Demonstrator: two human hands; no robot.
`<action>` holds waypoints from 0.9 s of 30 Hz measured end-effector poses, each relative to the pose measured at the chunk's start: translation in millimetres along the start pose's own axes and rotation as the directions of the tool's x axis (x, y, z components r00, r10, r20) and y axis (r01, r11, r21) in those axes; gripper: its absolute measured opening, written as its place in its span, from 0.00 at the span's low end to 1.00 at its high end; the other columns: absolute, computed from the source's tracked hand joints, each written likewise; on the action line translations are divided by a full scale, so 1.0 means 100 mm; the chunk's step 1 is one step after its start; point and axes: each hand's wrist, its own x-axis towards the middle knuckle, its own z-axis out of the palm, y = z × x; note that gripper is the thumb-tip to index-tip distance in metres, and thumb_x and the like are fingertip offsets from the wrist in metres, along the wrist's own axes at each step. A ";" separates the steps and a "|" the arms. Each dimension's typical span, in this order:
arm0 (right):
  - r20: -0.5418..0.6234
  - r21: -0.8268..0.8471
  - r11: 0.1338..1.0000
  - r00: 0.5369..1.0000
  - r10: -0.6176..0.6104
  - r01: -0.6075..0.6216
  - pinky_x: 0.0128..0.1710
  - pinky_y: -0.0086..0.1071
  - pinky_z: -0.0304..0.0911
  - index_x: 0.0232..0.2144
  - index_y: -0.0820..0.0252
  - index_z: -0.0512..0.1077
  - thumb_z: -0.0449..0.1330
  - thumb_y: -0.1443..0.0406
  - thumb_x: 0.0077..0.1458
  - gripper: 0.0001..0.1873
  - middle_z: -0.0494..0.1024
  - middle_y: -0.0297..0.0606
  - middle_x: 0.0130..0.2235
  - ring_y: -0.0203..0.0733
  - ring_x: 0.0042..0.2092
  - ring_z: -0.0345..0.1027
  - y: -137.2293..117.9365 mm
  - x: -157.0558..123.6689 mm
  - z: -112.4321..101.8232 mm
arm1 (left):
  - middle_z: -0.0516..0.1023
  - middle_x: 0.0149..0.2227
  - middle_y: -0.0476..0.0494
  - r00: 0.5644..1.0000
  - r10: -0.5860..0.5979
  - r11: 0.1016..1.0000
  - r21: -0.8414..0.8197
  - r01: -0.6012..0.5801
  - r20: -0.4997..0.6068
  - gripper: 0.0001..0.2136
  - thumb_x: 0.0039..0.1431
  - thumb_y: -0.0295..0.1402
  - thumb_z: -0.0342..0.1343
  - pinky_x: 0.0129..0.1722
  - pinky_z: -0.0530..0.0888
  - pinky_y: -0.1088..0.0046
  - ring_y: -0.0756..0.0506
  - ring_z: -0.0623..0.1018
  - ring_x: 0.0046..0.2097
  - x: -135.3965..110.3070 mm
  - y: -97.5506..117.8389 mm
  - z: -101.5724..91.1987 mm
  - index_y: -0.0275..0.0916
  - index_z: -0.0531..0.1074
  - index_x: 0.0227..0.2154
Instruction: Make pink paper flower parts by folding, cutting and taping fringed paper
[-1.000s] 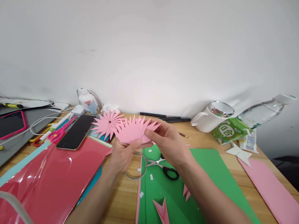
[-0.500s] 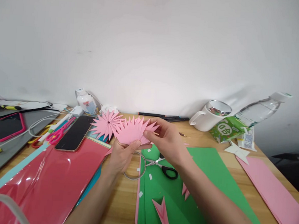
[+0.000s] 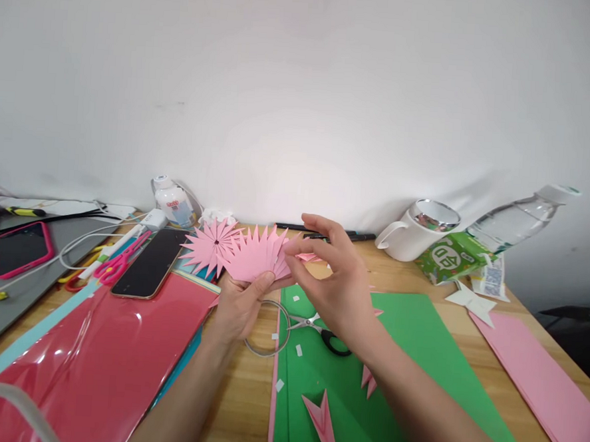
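Clamps paper fan (image 3: 247,259) in left hand (image 3: 240,306) by near edge, safest there; should feel light, crease easily. Curls right hand (image 3: 338,280) alongside, cannot tell if pinching.

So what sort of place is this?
Probably a papercraft spot at a wooden desk by a wall; home or office, I can't tell. The black-handled scissors, the stacked green paper and the pointed pink paper fan in the left hand suggest it.
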 end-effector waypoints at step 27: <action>0.112 -0.134 0.990 0.991 0.070 -0.055 0.55 0.55 0.58 0.24 0.56 0.70 0.58 0.71 0.53 0.08 0.73 0.46 0.54 0.54 0.57 0.63 -0.03 -0.03 0.01 | 0.82 0.43 0.39 0.988 0.142 0.969 0.212 -0.127 -0.054 0.15 0.47 0.34 0.67 0.55 0.72 0.56 0.37 0.78 0.51 0.01 -0.17 -0.18 0.36 0.78 0.39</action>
